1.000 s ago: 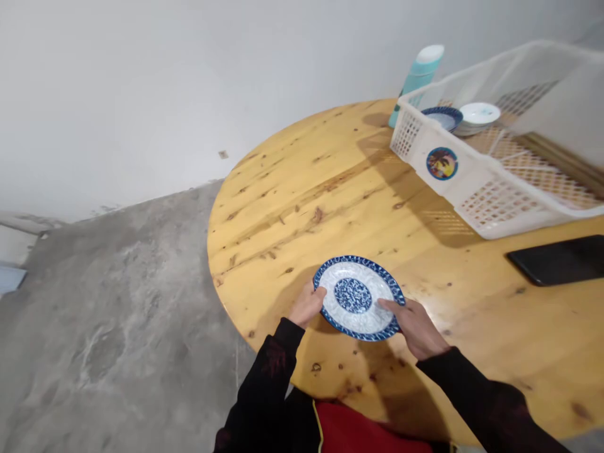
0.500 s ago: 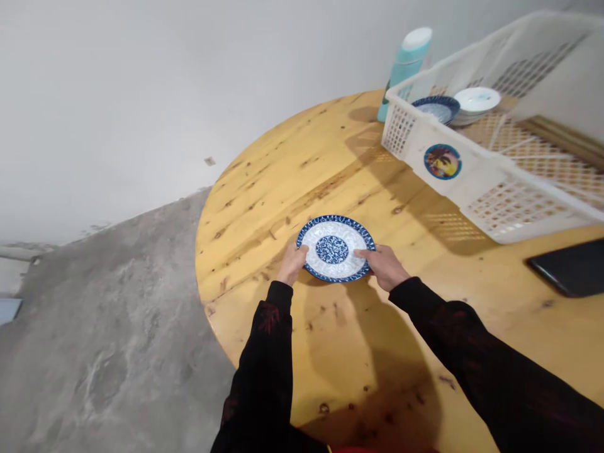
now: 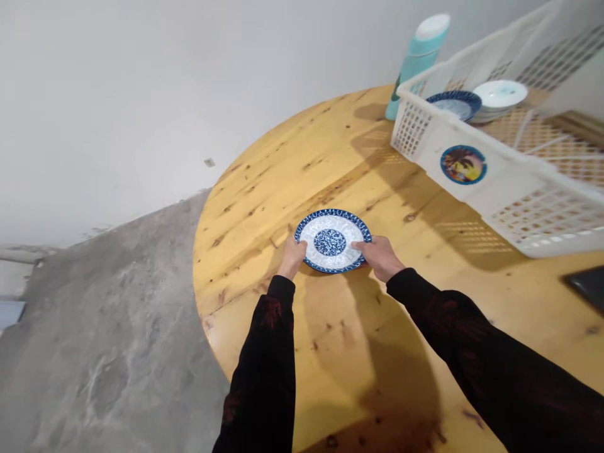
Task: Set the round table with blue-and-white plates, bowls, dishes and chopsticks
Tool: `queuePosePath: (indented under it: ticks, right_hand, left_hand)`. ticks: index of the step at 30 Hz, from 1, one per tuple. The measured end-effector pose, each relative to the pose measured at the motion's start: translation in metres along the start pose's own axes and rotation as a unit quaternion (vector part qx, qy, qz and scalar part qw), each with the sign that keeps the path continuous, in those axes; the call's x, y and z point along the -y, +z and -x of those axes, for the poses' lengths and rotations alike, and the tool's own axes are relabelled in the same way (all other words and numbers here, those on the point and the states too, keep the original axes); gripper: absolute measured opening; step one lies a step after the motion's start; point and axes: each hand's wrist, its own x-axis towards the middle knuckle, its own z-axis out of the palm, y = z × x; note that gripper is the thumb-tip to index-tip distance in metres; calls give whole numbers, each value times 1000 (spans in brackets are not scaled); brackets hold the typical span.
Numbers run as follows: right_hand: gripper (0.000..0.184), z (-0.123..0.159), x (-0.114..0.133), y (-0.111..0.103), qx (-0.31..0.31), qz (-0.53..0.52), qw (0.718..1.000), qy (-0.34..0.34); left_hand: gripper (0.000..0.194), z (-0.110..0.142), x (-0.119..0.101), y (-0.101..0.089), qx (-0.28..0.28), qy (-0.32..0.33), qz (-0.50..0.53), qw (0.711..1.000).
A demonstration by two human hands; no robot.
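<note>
A blue-and-white patterned plate (image 3: 333, 256) is held between my two hands over the round wooden table (image 3: 264, 189). My left hand (image 3: 293, 255) grips its left rim, thumb on top. At the opposite rim my right hand (image 3: 380, 255) is closed on the plate, its thumb lying on the upper face. The fingers beneath the plate are hidden. Whether the underside touches the table I cannot tell.
At the right stands a white plastic basket (image 3: 476, 195), holding a blue-rimmed plate (image 3: 455, 107) and stacked white bowls (image 3: 501, 94). Behind its corner is a turquoise bottle (image 3: 418, 63). A black flat object (image 3: 589, 286) lies at the right edge. Grey floor (image 3: 117, 333) shows left.
The view has turned slightly left, so the basket, bottle and black object appear farther right. Both hands keep hold of the plate, which sits slightly higher in the picture.
</note>
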Motion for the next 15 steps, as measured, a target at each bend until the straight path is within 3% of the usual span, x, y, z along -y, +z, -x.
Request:
queuePosePath:
  ticks: [15]
  right_hand:
    - [12,-31,-12,1,-1,86,993,-87]
  left_hand:
    - [16,-14,-2,-6,-11,32,-38,999]
